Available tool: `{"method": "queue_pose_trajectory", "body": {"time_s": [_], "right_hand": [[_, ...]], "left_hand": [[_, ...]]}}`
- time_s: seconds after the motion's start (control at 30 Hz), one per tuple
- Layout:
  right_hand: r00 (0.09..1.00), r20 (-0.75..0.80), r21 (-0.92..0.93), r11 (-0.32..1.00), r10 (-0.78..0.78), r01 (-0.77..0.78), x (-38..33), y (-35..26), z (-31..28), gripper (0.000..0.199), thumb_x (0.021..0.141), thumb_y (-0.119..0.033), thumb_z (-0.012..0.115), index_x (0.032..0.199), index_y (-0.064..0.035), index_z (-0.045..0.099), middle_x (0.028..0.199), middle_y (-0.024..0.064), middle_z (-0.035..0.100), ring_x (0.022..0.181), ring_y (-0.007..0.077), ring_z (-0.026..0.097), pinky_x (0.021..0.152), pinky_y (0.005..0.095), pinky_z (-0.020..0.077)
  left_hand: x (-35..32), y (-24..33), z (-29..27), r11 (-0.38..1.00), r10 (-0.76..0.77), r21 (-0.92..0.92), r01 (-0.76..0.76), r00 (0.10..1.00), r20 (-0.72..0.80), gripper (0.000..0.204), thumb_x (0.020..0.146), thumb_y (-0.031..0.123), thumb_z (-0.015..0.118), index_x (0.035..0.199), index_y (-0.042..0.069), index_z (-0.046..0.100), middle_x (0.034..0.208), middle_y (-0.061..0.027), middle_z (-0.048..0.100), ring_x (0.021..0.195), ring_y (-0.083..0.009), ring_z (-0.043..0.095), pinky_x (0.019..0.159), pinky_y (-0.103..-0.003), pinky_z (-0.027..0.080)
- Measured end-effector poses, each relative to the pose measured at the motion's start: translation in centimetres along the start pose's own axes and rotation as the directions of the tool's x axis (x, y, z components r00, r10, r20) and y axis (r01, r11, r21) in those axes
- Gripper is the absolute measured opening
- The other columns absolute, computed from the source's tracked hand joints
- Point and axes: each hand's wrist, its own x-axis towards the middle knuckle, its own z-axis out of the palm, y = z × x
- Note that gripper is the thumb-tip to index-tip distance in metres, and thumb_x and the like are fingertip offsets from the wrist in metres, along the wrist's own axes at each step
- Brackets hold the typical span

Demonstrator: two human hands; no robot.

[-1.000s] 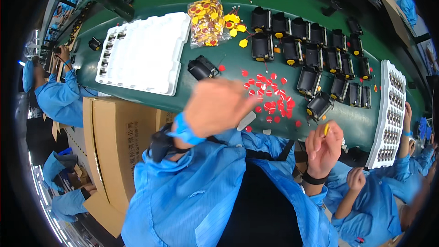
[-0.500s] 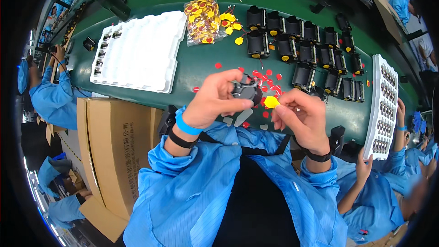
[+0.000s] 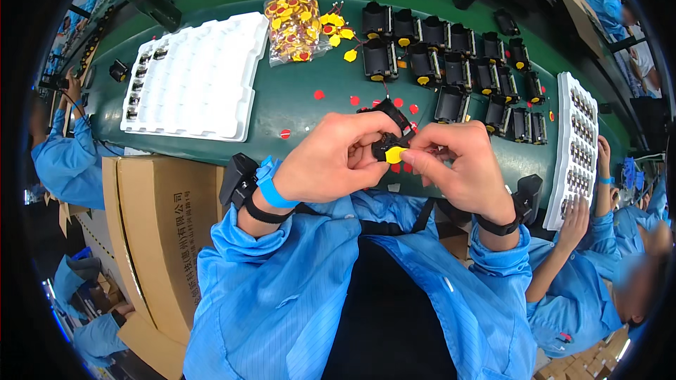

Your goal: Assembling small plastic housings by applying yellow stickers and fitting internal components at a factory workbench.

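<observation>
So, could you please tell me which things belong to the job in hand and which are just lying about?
Likely the job's:
black part in left hand
yellow piece at right hand
bagged yellow pieces

Apparently lying about:
scattered red discs
cardboard box

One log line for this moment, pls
left hand: holds black part | right hand: touches yellow disc | rest: bag on table

There are two trays [image 3: 201, 81], one bag [image 3: 291, 25], one held yellow disc [image 3: 393, 155].
</observation>
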Motion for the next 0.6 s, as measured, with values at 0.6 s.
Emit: {"method": "queue_pose_trajectory", "body": {"time_s": [0.6], "right_hand": [[0.902,-0.341,-0.023,0.962,-0.264,0.273,-1.0,0.0,3.7,0.028,0.085,-0.006,0.074,0.108,0.0055,0.063,0.082,0.0117,0.067,0.066,0.0192,0.065,0.062,0.0299,0.0516]], "left_hand": [[-1.2,1.7,0.6,0.975,0.119,0.190,-0.113,0.993,-0.022,0.019,0.091,0.008,0.067,0.104,0.003,0.054,0.059,-0.0072,0.048,0.049,-0.0142,0.047,0.046,-0.033,0.033]]}}
